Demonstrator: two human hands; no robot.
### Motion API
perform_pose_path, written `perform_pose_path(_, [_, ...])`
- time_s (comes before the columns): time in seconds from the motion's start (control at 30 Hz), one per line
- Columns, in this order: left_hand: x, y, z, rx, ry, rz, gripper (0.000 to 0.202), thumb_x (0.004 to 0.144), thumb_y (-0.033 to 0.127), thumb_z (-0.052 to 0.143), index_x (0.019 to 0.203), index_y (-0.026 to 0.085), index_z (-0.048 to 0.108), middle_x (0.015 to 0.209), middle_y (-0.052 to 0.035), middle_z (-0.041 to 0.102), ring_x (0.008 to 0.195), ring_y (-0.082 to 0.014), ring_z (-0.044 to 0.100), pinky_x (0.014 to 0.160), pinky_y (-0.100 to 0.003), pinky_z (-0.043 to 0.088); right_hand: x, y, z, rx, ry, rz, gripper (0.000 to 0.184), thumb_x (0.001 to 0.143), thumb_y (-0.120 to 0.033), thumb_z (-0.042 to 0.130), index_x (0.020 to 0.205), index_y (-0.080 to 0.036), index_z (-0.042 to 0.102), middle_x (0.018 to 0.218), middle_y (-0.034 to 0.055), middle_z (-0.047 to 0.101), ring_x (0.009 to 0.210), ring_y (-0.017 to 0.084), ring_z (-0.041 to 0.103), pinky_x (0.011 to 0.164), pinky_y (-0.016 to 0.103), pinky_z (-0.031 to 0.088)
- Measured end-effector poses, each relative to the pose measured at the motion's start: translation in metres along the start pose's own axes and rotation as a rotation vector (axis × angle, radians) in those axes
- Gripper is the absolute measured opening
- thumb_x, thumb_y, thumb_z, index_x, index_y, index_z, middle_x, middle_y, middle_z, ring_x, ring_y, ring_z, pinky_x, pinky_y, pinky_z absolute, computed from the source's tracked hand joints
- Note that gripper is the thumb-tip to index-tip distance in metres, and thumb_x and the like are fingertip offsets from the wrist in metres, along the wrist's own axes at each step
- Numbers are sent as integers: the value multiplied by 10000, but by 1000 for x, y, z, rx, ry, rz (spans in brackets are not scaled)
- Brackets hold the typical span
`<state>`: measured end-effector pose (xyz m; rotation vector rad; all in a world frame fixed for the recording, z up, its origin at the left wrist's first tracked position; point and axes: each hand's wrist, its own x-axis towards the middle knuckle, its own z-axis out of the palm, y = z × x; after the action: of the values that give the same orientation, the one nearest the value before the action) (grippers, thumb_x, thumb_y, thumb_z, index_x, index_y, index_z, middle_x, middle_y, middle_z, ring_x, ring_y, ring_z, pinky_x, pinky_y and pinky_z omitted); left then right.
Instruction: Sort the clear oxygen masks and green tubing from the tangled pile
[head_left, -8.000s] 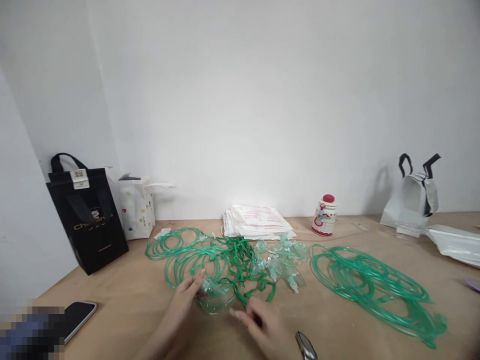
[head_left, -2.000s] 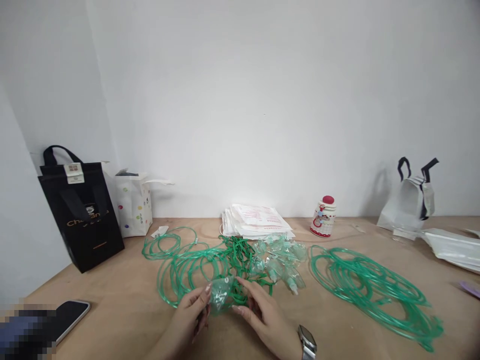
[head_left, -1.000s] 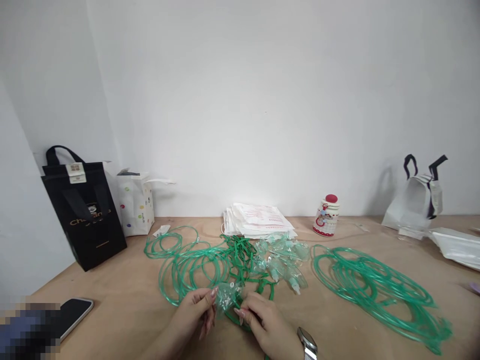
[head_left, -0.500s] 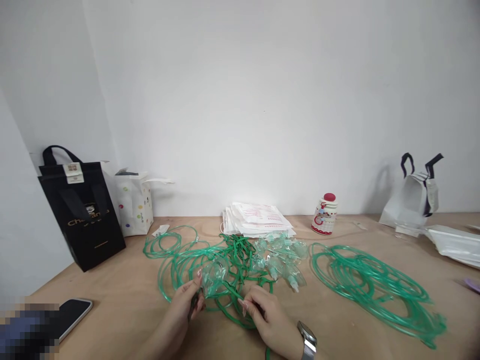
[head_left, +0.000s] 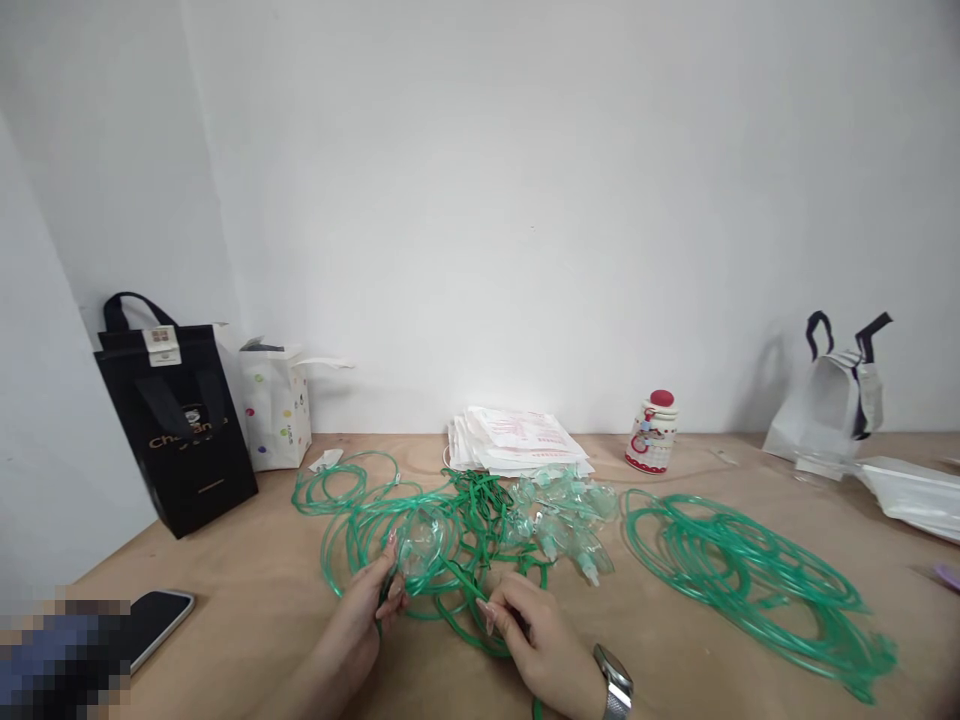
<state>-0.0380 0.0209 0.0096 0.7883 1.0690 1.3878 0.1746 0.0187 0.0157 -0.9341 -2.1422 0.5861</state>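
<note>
My left hand (head_left: pixel 367 605) is closed on the edge of a clear oxygen mask (head_left: pixel 421 545), which it keeps just above the table. Between the fingers and thumb of my right hand (head_left: pixel 529 632) is a green elastic strap (head_left: pixel 466 585) that runs toward the mask. Behind them lies a tangle of green straps (head_left: pixel 480 505). To its right is a heap of clear masks (head_left: pixel 559 515) with pale green connectors. Coiled green tubing (head_left: pixel 356 520) spreads behind my left hand, partly hidden by the mask.
More green tubing (head_left: pixel 739 560) lies on the right. Against the wall are white printed packets (head_left: pixel 517 440), a red-topped bottle (head_left: pixel 651 435), a black bag (head_left: pixel 180 440), a dotted bag (head_left: pixel 277 415) and a white bag (head_left: pixel 814 410). A phone (head_left: pixel 159 625) rests at lower left.
My left hand and the mask have shifted slightly left and turned a little. My right hand keeps its pinch on the strap, almost unmoved. The whole view has shifted slightly.
</note>
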Motion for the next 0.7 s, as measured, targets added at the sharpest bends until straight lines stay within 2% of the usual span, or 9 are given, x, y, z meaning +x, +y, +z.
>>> perform_pose_path(0.1, [0, -2, 2, 40, -58, 20, 485, 621, 620, 614, 485, 185, 446, 293, 99, 360, 298, -29, 280, 408, -165, 325, 1, -1, -3, 14, 36, 9, 289, 912, -282, 366, 665, -189, 484, 678, 13, 530, 654, 149, 495, 614, 263, 370])
perform_pose_path(0.23, [-5, -11, 8, 126, -214, -32, 511, 562, 660, 633, 482, 175, 495, 284, 44, 459, 217, -47, 294, 266, -186, 171, 3, -1, -8, 41, 12, 49, 314, 915, -318, 382, 671, -186, 529, 695, 15, 532, 696, 152, 508, 654, 265, 386])
perform_pose_path(0.33, [-9, -18, 12, 170, -314, -71, 503, 562, 658, 636, 504, 174, 511, 287, 36, 485, 200, -58, 320, 242, -182, 193, 6, -2, -9, 28, -50, 82, 278, 872, -349, 479, 669, -181, 566, 707, 8, 516, 694, 150, 503, 636, 259, 384])
perform_pose_path(0.43, [-12, -22, 13, 205, -381, -91, 486, 586, 632, 641, 507, 169, 516, 292, 32, 497, 201, -57, 339, 237, -171, 208, 6, -4, -7, 37, -71, 130, 287, 797, -390, 583, 614, -174, 540, 672, -11, 474, 637, 137, 460, 568, 243, 356])
perform_pose_path(0.6, [-14, -22, 10, 238, -408, -97, 489, 604, 640, 622, 525, 169, 514, 303, 44, 497, 207, -52, 348, 237, -159, 226, 7, -6, -4, 168, -99, 168, 398, 801, -496, 527, 579, -168, 559, 634, -15, 453, 638, 141, 455, 578, 248, 347])
perform_pose_path(0.7, [-14, -24, 9, 246, -404, -104, 489, 598, 645, 622, 551, 170, 522, 307, 41, 504, 209, -57, 351, 239, -163, 234, 8, -1, 0, 328, -154, 247, 457, 766, -564, 528, 550, -163, 572, 543, -37, 404, 530, 111, 405, 500, 229, 309])
